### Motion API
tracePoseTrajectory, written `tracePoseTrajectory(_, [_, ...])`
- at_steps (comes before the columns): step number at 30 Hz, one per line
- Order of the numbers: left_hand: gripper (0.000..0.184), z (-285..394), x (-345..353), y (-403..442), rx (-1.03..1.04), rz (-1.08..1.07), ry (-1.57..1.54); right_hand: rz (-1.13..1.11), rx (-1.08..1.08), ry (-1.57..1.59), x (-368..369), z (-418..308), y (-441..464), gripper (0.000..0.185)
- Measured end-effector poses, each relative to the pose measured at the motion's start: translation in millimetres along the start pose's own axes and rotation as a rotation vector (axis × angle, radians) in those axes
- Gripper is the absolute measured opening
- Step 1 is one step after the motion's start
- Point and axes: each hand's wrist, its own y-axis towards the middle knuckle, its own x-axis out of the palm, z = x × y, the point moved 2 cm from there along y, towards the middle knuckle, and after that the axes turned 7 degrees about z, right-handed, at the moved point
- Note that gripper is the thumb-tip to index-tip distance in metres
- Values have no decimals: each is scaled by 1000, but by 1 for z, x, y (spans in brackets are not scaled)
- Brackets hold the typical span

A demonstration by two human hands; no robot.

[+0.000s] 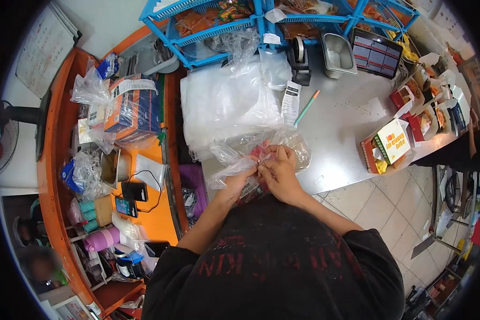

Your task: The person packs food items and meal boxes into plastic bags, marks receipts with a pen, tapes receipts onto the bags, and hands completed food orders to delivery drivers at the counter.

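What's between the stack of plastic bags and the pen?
A printed slip lies between the stack of plastic bags and the pen, as the head view shows.

A black T-shirt (277, 285) is filling the lower middle of the frame, cracked dark-red lettering (322, 258) running across it. Its short, loose sleeves (376, 250) are leaving the forearms (325, 210) and fingers (284, 153) bare.

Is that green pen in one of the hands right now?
No, the green pen lies on the metal table beside the receipt, while the left hand and right hand hold the plastic bag.
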Motion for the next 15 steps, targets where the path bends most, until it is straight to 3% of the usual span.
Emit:
tracePoseTrajectory(5, [10, 2, 2, -6, 59, 20, 149, 14, 13, 25, 1, 3, 1, 8])
tracePoseTrajectory(7, [11, 9, 7, -13, 368, 54, 328, 24, 24, 47, 1, 3, 0, 7])
tracePoseTrajectory(8, [11, 8, 3, -8, 367, 56, 327, 58, 45, 67, 0, 3, -1, 5])
tracePoseTrajectory(10, [16, 15, 1, 0, 1049, -144, 774, 94, 66, 87, -2, 2, -1, 5])
tracePoseTrajectory(11, [20, 10, -1, -2, 902, -114, 657, 135, 95, 135, -3, 2, 0, 6])
tracePoseTrajectory(15, [16, -5, -2, 1, 960, -161, 676, 171, 79, 216, -5, 6, -4, 13])
